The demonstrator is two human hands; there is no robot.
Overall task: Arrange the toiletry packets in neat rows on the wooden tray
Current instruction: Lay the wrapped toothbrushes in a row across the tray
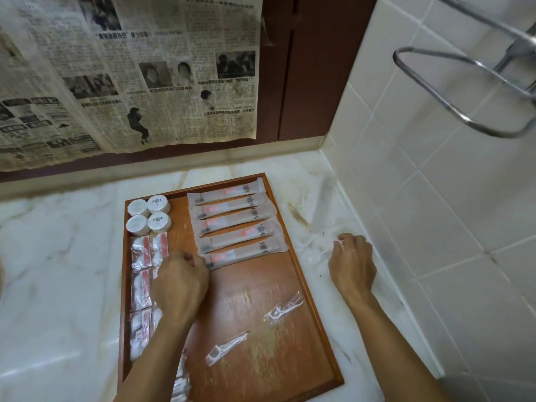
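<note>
Marble worktop (pixel 58 256) in a tiled corner carries the wooden tray (pixel 261 288). On it, long toothbrush packets (pixel 235 224) lie stacked in a row at its far right, round boxes (pixel 148 213) at its far left corner. The left hand (pixel 181 281), curled, seems to be straightening the cotton-bud packets (pixel 141 281) along the tray's left edge. The right hand (pixel 352 264) rests loosely curled on clear wrappers (pixel 322 227) beside the tray; whether it pinches one I cannot tell. Two floss-pick packets (pixel 255 329) lie askew near the tray's middle and probably want lining up next.

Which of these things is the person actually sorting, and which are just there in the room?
Part of the job:
wooden tray
long toothbrush packets
round white containers
small red-and-white packets
floss pick packets
left hand
right hand

Just there:
newspaper
metal towel rail
marble counter
wall tiles
</note>
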